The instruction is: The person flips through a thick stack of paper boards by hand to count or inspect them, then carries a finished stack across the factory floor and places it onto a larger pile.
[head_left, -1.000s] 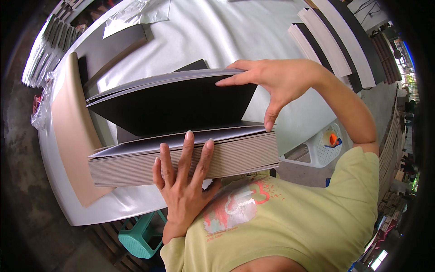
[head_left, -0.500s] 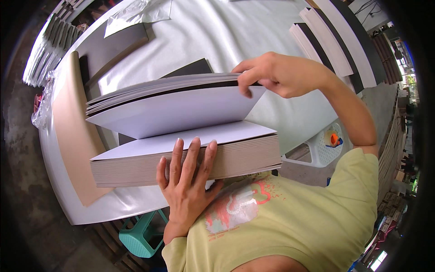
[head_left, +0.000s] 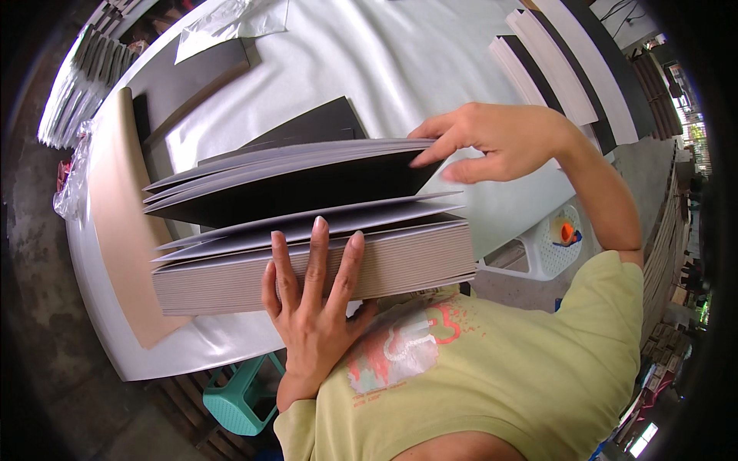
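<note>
A thick block of stiff sheets (head_left: 415, 257), with grey layered edges, lies partly fanned out at the near side of the table. My left hand (head_left: 315, 296) presses against its near edge, fingers spread and tips at the upper sheets. Several sheets (head_left: 307, 188) with black and white faces stand lifted at the far side. At their upper right corner, fingers of my right hand (head_left: 480, 142) straddle them, the thumb held apart. Below these, loose white-edged sheets (head_left: 400, 207) hover over the block. Black boards (head_left: 315, 127) lie behind it.
A silvery sheet covers the table (head_left: 361, 61). Stacks of white and black boards (head_left: 553, 73) stand far right; a brown curved sheet (head_left: 127, 223) and a dark board (head_left: 192, 81) lie left. A green stool (head_left: 238, 399) and a white stool (head_left: 550, 257) stand beside the table.
Some sheets have dropped from the lifted bunch toward the block, exposing a black face. My right hand has moved slightly down and its thumb has spread. My left fingers have shifted a little.
</note>
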Available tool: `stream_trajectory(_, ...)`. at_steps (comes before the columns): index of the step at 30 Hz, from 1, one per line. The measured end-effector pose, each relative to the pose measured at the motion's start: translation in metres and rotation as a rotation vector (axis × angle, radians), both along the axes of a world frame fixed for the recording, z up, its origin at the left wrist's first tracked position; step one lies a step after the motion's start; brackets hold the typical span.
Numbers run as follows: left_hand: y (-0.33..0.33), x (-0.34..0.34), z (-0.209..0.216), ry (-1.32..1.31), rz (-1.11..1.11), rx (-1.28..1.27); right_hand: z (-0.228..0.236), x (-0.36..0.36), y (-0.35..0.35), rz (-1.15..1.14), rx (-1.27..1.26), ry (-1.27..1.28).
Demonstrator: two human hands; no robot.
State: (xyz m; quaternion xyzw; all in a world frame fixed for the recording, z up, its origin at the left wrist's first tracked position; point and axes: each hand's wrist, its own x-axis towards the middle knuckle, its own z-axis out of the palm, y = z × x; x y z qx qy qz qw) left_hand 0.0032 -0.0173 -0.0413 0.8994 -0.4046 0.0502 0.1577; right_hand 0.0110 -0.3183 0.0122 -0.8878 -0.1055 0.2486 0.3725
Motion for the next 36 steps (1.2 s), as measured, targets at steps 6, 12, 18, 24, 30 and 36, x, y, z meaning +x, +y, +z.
stream_trajectory(6, -0.001, 0.0, 0.001, 0.005, -0.006, -0.011, -0.004, 0.002, -0.008, 0.173, -0.059, -0.153)
stream_trajectory(12, 0.0, -0.001, 0.001, 0.003, -0.008, -0.002, -0.012, 0.0, -0.011, 0.135, 0.086, -0.027)
stream_trajectory(18, 0.0, -0.001, 0.003, 0.0, -0.01, 0.012, -0.003, -0.007, -0.004, 0.065, 0.058, -0.031)
stream_trajectory(24, -0.001, -0.001, 0.002, -0.008, -0.009, 0.009, -0.009, -0.007, -0.007, 0.087, 0.062, -0.116)
stream_trajectory(30, 0.002, -0.003, -0.003, -0.025, 0.023, -0.031, -0.004, -0.012, -0.005, 0.035, 0.025, -0.115)
stream_trajectory(36, 0.0, -0.002, 0.0, 0.009, -0.011, 0.019, -0.03, -0.016, -0.004, 0.077, 0.163, -0.491)
